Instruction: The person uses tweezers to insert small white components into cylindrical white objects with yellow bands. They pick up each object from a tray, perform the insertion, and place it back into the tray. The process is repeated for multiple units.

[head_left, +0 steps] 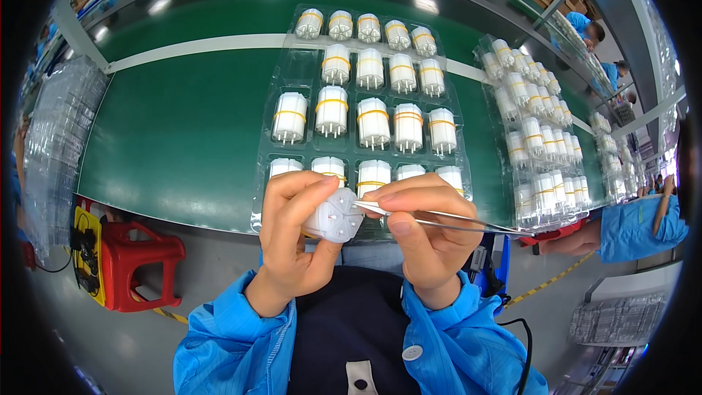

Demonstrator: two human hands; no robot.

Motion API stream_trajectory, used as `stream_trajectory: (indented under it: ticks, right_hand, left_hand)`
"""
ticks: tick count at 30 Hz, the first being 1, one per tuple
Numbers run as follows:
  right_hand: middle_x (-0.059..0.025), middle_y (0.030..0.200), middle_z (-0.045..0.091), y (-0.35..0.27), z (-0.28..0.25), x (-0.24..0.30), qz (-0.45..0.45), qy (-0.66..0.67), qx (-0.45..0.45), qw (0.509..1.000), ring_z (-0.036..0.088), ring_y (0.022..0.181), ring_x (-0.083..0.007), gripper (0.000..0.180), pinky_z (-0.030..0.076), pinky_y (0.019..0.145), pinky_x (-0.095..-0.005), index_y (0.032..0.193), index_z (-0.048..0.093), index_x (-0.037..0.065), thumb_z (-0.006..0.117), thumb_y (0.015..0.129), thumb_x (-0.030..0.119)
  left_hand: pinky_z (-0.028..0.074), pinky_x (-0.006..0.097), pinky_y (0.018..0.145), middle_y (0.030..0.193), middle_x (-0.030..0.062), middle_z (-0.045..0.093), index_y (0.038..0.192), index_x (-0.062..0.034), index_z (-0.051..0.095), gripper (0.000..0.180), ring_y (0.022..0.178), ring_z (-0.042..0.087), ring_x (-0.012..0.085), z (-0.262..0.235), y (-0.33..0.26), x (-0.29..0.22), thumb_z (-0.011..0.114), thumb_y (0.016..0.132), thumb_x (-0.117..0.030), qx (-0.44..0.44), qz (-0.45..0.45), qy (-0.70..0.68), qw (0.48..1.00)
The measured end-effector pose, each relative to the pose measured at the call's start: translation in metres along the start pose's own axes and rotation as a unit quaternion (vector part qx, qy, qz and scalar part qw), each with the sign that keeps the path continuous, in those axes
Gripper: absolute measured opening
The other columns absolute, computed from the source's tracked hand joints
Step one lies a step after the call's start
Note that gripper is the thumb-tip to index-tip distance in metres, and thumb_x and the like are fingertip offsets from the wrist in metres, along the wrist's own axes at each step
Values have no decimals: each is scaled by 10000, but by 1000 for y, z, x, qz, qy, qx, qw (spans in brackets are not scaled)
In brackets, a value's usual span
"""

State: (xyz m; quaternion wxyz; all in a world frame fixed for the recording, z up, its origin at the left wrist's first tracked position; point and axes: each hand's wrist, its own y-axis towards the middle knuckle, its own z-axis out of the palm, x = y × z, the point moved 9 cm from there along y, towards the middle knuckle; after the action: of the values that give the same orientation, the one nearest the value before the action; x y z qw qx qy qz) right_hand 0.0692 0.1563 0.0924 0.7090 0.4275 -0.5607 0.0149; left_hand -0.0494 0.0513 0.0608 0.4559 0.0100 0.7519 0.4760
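Note:
My left hand (289, 230) is closed around a white, roughly cylindrical plug-like part (336, 221), its end face with small metal pins turned to the right. Pinched between thumb and fingers of my right hand (431, 230) is a pair of thin metal tweezers (468, 219). The tweezers' tips are at that end face; whether they grip a small piece there I cannot tell. Just beyond both hands lies a clear plastic tray (296, 66) with rows of similar white parts, most showing yellow bands and prongs. My hands partly cover its nearest row.
Under the tray runs a green work surface (175, 124). More loaded trays of white parts (545, 143) stand to the right. Stacked clear trays (58, 139) rise at the left edge, near a red stool (139, 256). A co-worker in blue (636, 227) is at far right.

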Motion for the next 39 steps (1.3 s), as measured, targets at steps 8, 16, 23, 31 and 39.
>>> stream_trajectory:
  ticks: [8,16,23,31,39]
  right_hand:
    - [-157,881,717,0,-1,-2,9,7,-4,1000,680,781,-221,109,540,676,-298,933,682,-44,686,824,-28]
    - [-147,833,702,8,4,10,-26,-64,34,997,675,763,-219,98,530,650,-294,909,687,-35,678,812,-44]
    - [-158,869,671,16,-3,-3,35,66,64,995,660,737,-214,93,525,630,-310,928,664,-46,664,863,21]
    - [-198,927,644,5,-63,-12,-22,169,-173,970,687,819,-270,267,597,718,-372,1067,568,-81,559,959,162]
    - [-205,935,648,1,-59,-21,11,169,-168,971,682,820,-263,270,590,726,-365,1047,581,-88,603,938,158]
  left_hand:
    - [474,351,796,1084,200,569,1230,35,567,524,939,569,289,0,0,-1,703,725,52,-2,3,7,1000]
    - [471,358,786,1069,198,580,1207,32,587,532,939,569,295,3,5,-9,700,689,70,22,63,74,995]
    - [476,323,846,1093,189,575,1268,70,519,565,978,575,242,2,3,3,729,752,-20,45,-19,-35,998]
    - [537,386,867,1084,193,649,1336,97,437,729,959,675,269,10,3,22,738,838,-343,32,-267,-266,926]
    - [537,395,869,1077,193,657,1334,90,441,723,951,677,271,14,4,22,745,836,-336,35,-267,-260,927]
